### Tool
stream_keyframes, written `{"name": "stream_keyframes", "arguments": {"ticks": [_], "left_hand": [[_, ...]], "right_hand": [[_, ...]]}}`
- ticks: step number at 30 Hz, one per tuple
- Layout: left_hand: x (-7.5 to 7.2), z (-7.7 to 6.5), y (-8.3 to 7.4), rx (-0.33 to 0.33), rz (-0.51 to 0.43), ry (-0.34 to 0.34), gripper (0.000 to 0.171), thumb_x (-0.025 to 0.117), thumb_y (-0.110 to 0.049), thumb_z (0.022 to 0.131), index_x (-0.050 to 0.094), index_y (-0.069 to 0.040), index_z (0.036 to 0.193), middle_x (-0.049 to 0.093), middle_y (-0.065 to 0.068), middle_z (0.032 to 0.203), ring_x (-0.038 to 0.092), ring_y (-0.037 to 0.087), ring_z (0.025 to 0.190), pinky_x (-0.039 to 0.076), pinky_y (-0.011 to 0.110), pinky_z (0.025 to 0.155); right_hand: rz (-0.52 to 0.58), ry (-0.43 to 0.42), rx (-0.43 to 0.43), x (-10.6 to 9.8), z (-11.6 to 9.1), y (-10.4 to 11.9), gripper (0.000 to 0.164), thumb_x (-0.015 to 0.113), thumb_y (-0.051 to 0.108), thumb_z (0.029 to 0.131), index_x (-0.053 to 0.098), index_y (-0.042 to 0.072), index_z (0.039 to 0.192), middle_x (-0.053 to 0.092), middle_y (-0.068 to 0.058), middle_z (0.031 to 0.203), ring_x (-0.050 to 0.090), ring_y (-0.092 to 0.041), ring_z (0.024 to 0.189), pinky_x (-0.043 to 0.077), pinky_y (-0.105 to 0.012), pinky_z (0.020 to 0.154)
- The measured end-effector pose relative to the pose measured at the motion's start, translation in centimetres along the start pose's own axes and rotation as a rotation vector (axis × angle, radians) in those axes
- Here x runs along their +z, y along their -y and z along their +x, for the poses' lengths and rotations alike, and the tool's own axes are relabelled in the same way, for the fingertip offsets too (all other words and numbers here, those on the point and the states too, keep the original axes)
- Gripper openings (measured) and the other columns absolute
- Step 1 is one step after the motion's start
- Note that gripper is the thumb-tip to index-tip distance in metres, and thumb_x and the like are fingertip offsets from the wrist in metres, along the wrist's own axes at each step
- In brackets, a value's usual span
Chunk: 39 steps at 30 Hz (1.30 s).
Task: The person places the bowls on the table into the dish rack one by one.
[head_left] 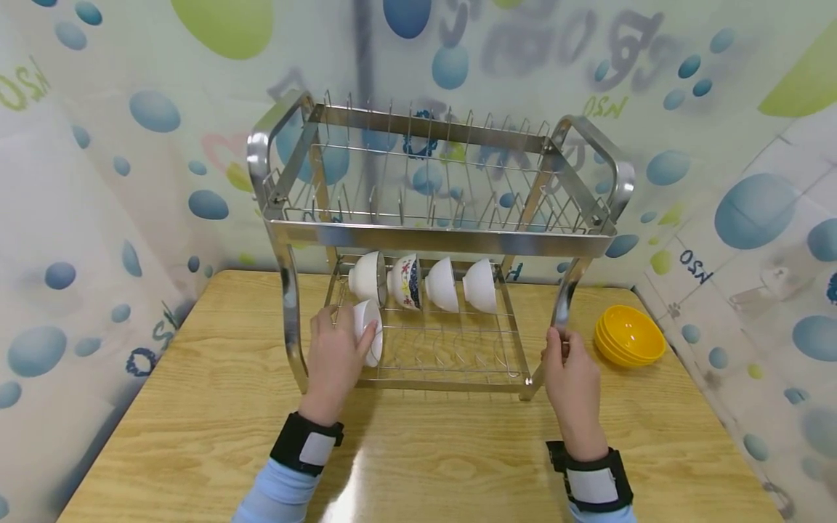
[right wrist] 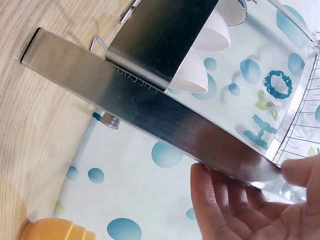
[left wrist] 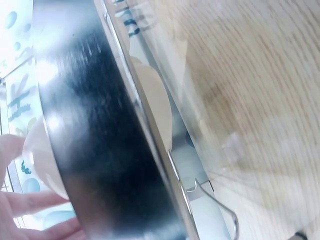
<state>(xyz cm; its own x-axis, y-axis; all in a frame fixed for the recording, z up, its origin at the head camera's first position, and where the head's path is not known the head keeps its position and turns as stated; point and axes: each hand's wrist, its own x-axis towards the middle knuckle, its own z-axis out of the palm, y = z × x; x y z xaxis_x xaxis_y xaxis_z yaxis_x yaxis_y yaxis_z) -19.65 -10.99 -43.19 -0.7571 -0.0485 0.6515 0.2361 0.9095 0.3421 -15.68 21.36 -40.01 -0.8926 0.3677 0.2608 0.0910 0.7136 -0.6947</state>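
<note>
Two hands at a metal dish rack on a wooden worktop, the left grasping a white bowl.

The left hand (head_left: 335,356) pinches the white bowl (head_left: 371,335), thumb at its rim, over the left edge of the rack's lower tier (head_left: 445,386), before a row of four bowls (head_left: 442,285). The right hand (head_left: 572,385) curls round the rack's front right leg (head_left: 566,296); yellow bowls (head_left: 633,333) sit near the worktop's right edge. Fingers cover the white bowl's base; whether it touches the wires is unclear. In the left wrist view, a metal bar (left wrist: 95,110) hides much.
</note>
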Motion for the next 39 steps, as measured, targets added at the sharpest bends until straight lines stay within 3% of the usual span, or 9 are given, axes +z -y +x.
{"name": "stream_keyframes", "arguments": {"ticks": [8, 16, 22, 31, 39], "left_hand": [[0.0, -0.1, -0.2, 0.036, -0.042, 0.011, 0.036, 0.064, -0.02, 0.089, 0.058, 0.008, 0.111, 0.054, 0.031, 0.113, 0.052, 0.045, 0.105, 0.051, 0.052, 0.085], [0.0, -1.0, 0.4, 0.04, -0.077, 0.027, 0.042, 0.062, -0.02, 0.091, 0.054, 0.01, 0.12, 0.053, 0.031, 0.118, 0.05, 0.046, 0.11, 0.05, 0.054, 0.087], [-0.2, -1.7, 0.8, 0.013, -0.109, 0.032, 0.041, 0.057, -0.018, 0.094, 0.052, 0.009, 0.124, 0.052, 0.031, 0.119, 0.05, 0.046, 0.109, 0.05, 0.055, 0.085], [-0.5, -2.1, 0.9, -0.003, -0.131, 0.055, 0.039, 0.054, -0.017, 0.095, 0.049, 0.009, 0.123, 0.05, 0.034, 0.118, 0.049, 0.047, 0.108, 0.05, 0.057, 0.083], [-0.7, -2.0, 1.3, -0.027, -0.138, 0.052, 0.04, 0.058, -0.018, 0.093, 0.05, 0.008, 0.122, 0.05, 0.035, 0.116, 0.051, 0.049, 0.106, 0.048, 0.059, 0.084]], "right_hand": [[-0.047, -0.039, 0.007, -0.3, 0.3, -0.8, 0.054, 0.027, 0.045, 0.102, 0.057, 0.0, 0.105, 0.054, -0.015, 0.078, 0.048, -0.027, 0.066, 0.034, -0.029, 0.052], [-0.022, -0.109, 0.02, -0.9, 1.1, -1.9, 0.05, 0.028, 0.039, 0.103, 0.061, 0.0, 0.103, 0.068, -0.018, 0.084, 0.066, -0.031, 0.074, 0.043, -0.027, 0.054], [-0.054, -0.13, 0.092, -1.4, 1.8, -3.1, 0.044, 0.032, 0.036, 0.103, 0.059, 0.001, 0.108, 0.069, -0.018, 0.086, 0.065, -0.029, 0.071, 0.039, -0.025, 0.049], [-0.103, -0.105, 0.208, -2.4, 2.7, -4.9, 0.053, 0.032, 0.043, 0.101, 0.051, -0.004, 0.118, 0.069, -0.022, 0.093, 0.06, -0.03, 0.065, 0.037, -0.027, 0.047], [-0.109, -0.069, 0.33, -3.6, 3.4, -7.1, 0.061, 0.029, 0.045, 0.101, 0.043, -0.006, 0.13, 0.065, -0.027, 0.101, 0.059, -0.032, 0.071, 0.039, -0.027, 0.049]]}}
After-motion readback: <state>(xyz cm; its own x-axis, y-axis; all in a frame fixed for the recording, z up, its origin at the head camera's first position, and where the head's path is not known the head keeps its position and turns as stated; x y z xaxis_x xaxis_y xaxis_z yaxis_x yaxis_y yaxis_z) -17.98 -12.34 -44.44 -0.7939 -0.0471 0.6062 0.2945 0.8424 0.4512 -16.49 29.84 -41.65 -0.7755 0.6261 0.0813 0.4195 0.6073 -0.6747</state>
